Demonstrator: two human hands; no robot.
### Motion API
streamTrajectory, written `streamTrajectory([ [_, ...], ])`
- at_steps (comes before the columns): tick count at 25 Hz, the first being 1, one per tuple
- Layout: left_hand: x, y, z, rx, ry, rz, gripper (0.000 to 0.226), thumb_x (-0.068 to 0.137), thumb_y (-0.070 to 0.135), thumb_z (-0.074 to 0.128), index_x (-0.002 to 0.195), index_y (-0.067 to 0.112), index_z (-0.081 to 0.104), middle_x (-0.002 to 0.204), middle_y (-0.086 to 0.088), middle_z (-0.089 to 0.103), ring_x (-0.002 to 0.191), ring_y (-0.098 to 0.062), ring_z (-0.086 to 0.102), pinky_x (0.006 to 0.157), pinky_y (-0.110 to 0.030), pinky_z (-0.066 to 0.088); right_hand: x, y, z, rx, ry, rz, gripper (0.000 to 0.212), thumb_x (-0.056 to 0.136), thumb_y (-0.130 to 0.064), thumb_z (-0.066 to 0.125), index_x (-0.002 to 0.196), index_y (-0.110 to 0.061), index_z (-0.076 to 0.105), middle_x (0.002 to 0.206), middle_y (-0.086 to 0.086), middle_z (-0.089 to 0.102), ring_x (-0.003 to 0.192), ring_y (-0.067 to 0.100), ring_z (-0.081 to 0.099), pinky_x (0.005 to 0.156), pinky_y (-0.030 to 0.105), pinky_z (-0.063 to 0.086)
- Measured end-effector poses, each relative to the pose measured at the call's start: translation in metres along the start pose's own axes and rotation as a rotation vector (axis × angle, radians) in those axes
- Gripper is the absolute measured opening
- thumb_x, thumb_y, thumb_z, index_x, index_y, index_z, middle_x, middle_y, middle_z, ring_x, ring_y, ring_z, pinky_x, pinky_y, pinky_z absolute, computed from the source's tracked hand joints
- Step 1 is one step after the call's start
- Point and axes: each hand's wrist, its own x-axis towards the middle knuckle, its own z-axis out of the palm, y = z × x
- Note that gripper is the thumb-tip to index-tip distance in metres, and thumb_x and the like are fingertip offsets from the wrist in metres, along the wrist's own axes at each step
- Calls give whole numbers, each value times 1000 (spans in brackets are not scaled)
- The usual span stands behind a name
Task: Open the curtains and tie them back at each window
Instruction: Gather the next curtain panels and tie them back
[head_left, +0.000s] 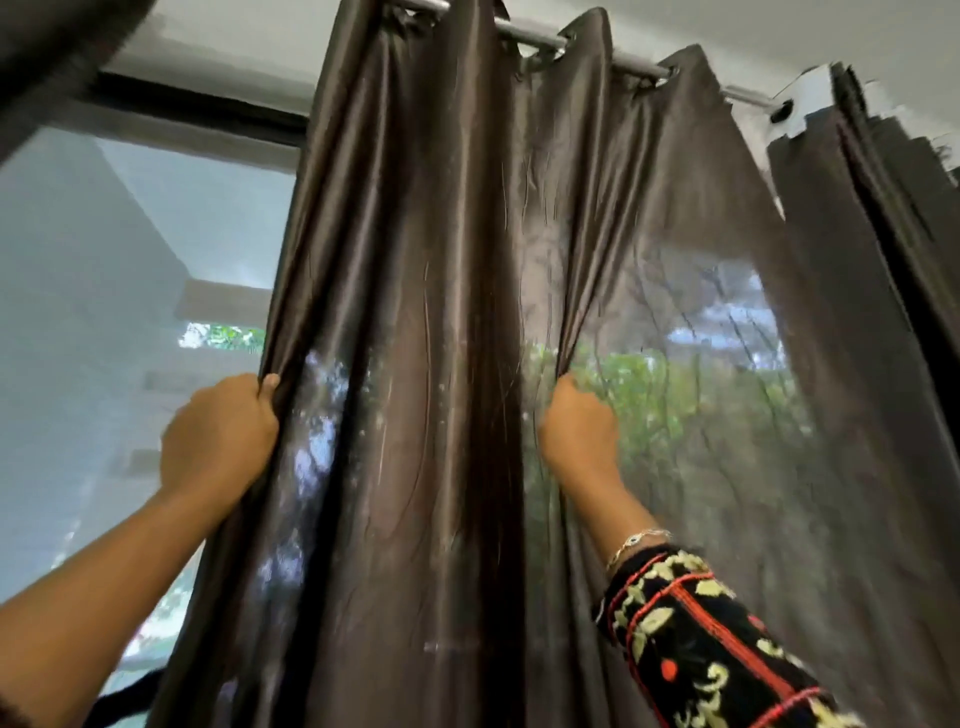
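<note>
Sleeve (717, 639) nearest — right grip (576, 431) pinches curtain (441, 260) fold, left grip (221, 436) holds edge.

Fingertips of your left hand (218, 441) hidden behind the curtain (441, 312) edge, right hand (579, 431) fingers buried in a fold, hem cut off below both hands.

Glossy brown curtain (441, 312) hangs bunched in folds, window part uncovered.

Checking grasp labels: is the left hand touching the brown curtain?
Touching. The head view shows the left hand gripping the left edge of the brown curtain, fingers curled round the fabric.
</note>
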Motion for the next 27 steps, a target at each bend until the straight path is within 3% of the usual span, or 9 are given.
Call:
streamTrajectory([
  [10, -9, 20, 13, -81, -42, -17, 40, 98, 29, 33, 72, 4, 51, 69, -22, 54, 64, -32, 44, 58, -36, 35, -8, -74, -19, 80, -86, -141, 48, 94, -3, 33, 140, 7, 24, 123, 23, 56, 113, 38, 53, 91, 43, 42],
  [14, -11, 31, 10, -91, -31, -15, 43, 99, 29, 33, 64, 7, 47, 54, -10, 44, 55, -30, 44, 53, -34, 33, -10, -86, -22, 139, -116, -226, 45, 94, -3, 35, 137, 7, 29, 121, 23, 57, 111, 39, 54, 87, 43, 44],
  [17, -9, 34, 8, -50, -37, -14, 44, 99, 30, 32, 67, 5, 50, 54, -8, 43, 51, -26, 40, 49, -31, 27, -5, -60, -22, 139, -111, -207, 37, 93, -6, 38, 128, 5, 40, 115, 22, 60, 108, 40, 56, 85, 42, 45],
  [19, -10, 38, 11, -26, -52, 5, 44, 99, 31, 32, 64, 8, 46, 53, -7, 42, 49, -24, 37, 47, -30, 24, -2, -35, -22, 180, -70, -174, 29, 97, -18, 37, 116, 1, 49, 111, 21, 62, 105, 38, 57, 82, 40, 44],
  [21, -12, 40, 15, -25, -61, 24, 44, 99, 31, 32, 62, 10, 43, 53, -6, 40, 49, -25, 37, 48, -31, 25, 1, -10, -22, 244, 25, -120, 37, 99, -33, 32, 108, -3, 53, 106, 19, 62, 100, 37, 57, 78, 39, 42],
  [27, -12, 37, 27, -53, -34, 59, 45, 99, 27, 35, 55, 17, 34, 50, -3, 35, 50, -26, 37, 51, -33, 30, 7, 88, -29, 182, 345, 80, 38, 98, -22, 36, 131, -5, 43, 126, 18, 50, 115, 32, 45, 92, 41, 39],
])
